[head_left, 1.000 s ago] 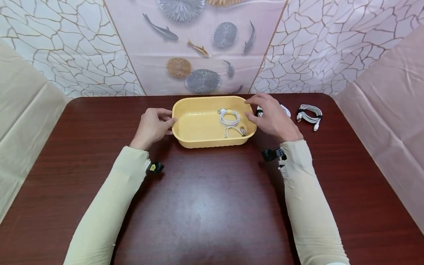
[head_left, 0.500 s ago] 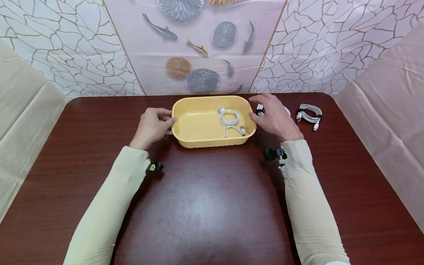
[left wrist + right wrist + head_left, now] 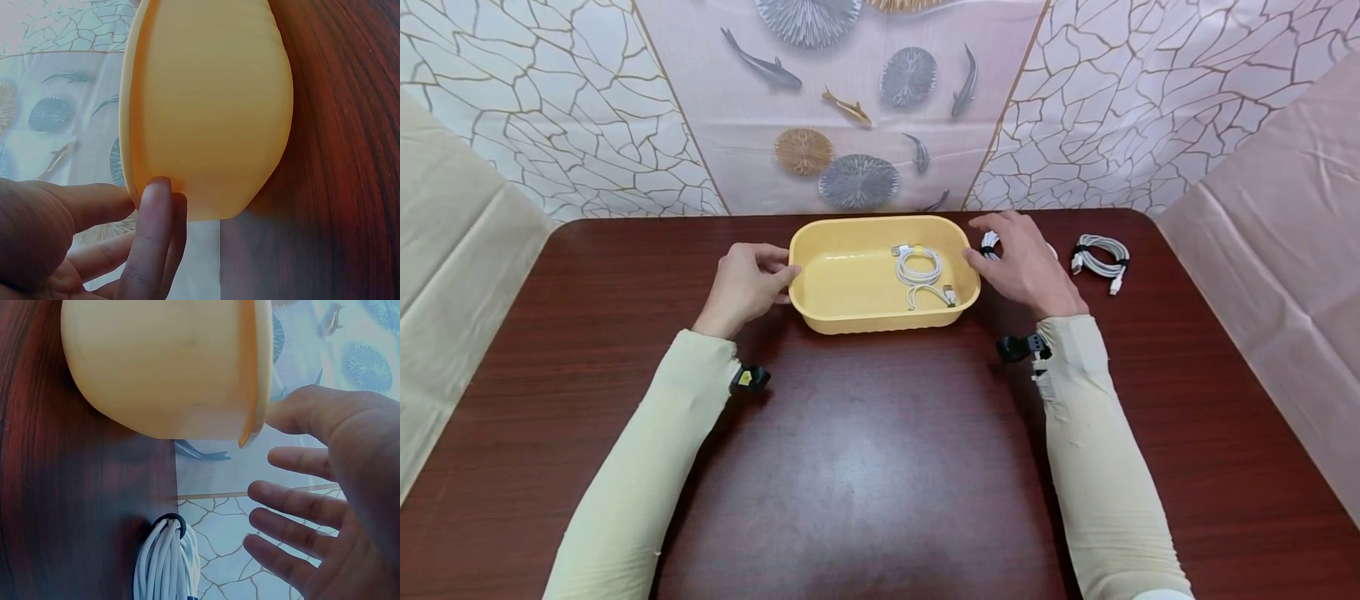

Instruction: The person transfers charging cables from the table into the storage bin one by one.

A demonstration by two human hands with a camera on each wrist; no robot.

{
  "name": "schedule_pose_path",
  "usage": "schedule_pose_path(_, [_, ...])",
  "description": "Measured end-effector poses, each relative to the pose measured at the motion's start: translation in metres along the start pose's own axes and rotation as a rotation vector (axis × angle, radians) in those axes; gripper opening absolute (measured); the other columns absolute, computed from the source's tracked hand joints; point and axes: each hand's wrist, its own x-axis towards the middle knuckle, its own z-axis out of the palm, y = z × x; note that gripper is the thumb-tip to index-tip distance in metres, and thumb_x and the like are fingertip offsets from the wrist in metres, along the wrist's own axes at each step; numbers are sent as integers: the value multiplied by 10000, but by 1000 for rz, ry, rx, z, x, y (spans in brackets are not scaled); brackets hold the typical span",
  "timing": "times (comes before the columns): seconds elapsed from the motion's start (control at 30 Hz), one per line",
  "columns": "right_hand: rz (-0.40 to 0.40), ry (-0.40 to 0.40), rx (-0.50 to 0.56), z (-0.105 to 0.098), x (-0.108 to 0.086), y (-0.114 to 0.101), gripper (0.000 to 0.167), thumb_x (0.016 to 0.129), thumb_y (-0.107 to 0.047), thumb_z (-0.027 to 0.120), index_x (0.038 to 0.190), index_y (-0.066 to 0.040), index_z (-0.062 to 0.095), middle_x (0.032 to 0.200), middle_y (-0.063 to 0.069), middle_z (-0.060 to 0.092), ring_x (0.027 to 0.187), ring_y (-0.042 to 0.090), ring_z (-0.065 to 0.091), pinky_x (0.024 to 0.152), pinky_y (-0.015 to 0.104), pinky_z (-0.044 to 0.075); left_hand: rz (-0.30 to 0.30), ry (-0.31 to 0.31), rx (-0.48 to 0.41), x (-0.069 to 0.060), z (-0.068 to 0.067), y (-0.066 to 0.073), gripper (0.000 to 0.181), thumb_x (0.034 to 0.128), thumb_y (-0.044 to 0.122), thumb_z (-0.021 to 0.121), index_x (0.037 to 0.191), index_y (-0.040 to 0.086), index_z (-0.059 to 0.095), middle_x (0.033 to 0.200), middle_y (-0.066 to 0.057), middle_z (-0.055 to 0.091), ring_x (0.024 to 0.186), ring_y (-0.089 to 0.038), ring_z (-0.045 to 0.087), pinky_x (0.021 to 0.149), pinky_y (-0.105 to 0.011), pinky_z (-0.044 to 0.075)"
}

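A yellow plastic tray stands toward the far side of the table. Inside, at its right end, lie a coiled white USB cable with a yellow tie and a shorter white cable. My left hand pinches the tray's left rim, thumb above and fingers against the outer wall, as the left wrist view confirms. At the other end my right hand has its fingers spread, the thumb at the right rim. Partly hidden behind that hand is a white cable bundle with a black tie.
Farther right lies a coiled grey-white cable with black ties. The dark red wooden table ends at a patterned cloth backdrop. Cloth walls rise at both sides.
My right hand has shifted slightly right, its fingers coming off the tray's rim. The left hand and the tray have stayed nearly still.
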Motion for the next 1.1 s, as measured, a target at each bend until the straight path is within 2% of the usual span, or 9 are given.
schedule_pose_path(0.5, [33,9,10,2,0,8,438,992,-273,609,1364,-43,596,1364,180,572,1187,343,498,1010,507,464,-2,1,4,-1,0,0,346,1002,138,654,1293,-48,649,1137,-263,706,665,-66,702,774,-374,676])
schedule_pose_path(0.77, [42,8,22,2,0,9,430,995,-248,601,1359,-21,598,1377,204,568,1232,366,497,1048,517,448,-2,-3,6,-1,0,0,346,1004,140,652,1294,-47,648,1142,-259,706,674,-70,705,781,-381,675])
schedule_pose_path(1.1, [50,12,10,3,0,11,426,985,-227,595,1348,-5,601,1339,218,587,1198,365,515,1033,519,460,-9,-1,-6,-1,1,1,348,1000,147,658,1288,-48,654,1148,-278,700,675,-63,704,765,-357,677])
